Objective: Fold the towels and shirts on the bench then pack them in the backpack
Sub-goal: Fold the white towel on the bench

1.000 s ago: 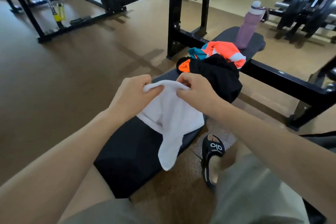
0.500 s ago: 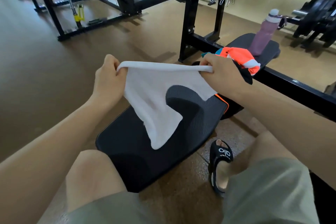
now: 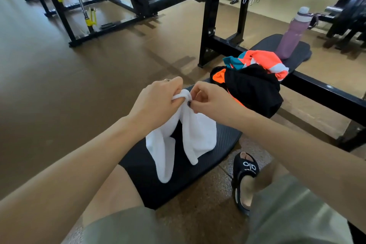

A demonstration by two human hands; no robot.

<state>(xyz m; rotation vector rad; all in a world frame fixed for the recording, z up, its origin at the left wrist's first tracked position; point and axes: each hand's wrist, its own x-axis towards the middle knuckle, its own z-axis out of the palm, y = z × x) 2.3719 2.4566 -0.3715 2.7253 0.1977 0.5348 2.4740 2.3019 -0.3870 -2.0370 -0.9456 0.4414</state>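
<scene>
Towel (image 3: 195,134): white, bunched at its top in my fingers, two folds hanging down onto the near end of the bench (image 3: 223,144).
Left hand (image 3: 156,103): fingers curled tight round the towel's top edge.
Right hand (image 3: 213,101): thumb and forefinger pinched on the same edge, touching my left hand.
Shirts (image 3: 253,83): black and orange heap, farther along the bench.
Bottle (image 3: 291,35): upright at the bench's far end.
</scene>
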